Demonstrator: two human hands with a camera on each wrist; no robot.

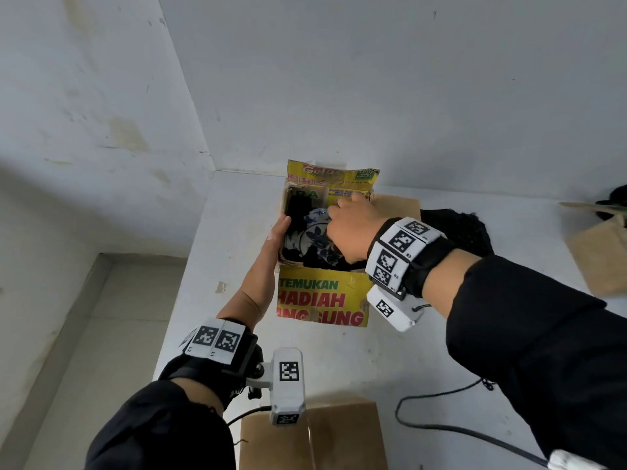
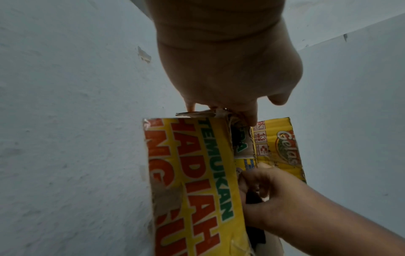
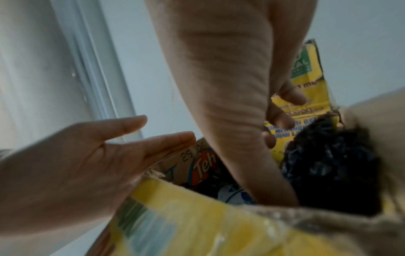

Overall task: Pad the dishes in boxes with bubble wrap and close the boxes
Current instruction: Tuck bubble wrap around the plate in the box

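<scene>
A: Start with the biggest thing. Where does the box sit?

B: The yellow box (image 1: pixel 322 300) stands on the white desk (image 1: pixel 407 361) at about 12 o'clock from the person, pushed toward the wall corner, with all its flaps open. The near flap lies flat toward 6 o'clock, and a plain brown flap points to 3 o'clock.

A: And the padding?

B: Black bubble wrap (image 1: pixel 454 228) lies heaped at the box's 3 o'clock side, and more dark wrap sits inside around the dish. I'd judge it light, soft and springy, so it can be bunched anywhere and pushed into the gaps.

A: The dish itself?

B: A blue-and-white plate (image 1: pixel 314 237) lies in the box, partly covered. It looks like glazed ceramic, so it's likely fragile and slick. Better to press the wrap beside its rim than to lean on its middle.

A: What are the hands doing?

B: The left hand (image 1: pixel 276 242) rests at the box's 9 o'clock wall with straight, relaxed fingers, steadying it. The right hand (image 1: pixel 353 228) reaches into the box over the plate with its fingers (image 3: pixel 282 119) bent downward. Whether they pinch any wrap, I cannot tell
</scene>
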